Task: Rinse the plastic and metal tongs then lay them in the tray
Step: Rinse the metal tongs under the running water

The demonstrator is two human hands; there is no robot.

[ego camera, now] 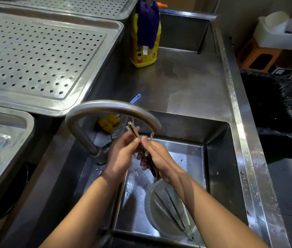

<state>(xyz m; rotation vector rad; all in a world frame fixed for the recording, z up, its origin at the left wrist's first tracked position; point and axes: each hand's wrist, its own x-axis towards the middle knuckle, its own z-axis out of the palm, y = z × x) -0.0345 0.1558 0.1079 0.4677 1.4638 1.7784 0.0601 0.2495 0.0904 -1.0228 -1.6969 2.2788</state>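
Over a steel sink (pixel 218 158), a person's left hand (pixel 122 154) and right hand (pixel 157 158) close together around a pair of dark plastic tongs (pixel 136 132), both grips clamped on it beneath the spout of a curved faucet (pixel 105 109), where water runs over the fingers. One end of the tongs juts up past the left thumb; the other pokes out below the right palm. Metal tongs (pixel 174 210) lie in a round container (pixel 150 212) on the sink floor, under the right forearm. Perforated trays (pixel 39 56) sit well apart to the left, a yellow bottle (pixel 144 51) on the wet table (pixel 186 86) behind.
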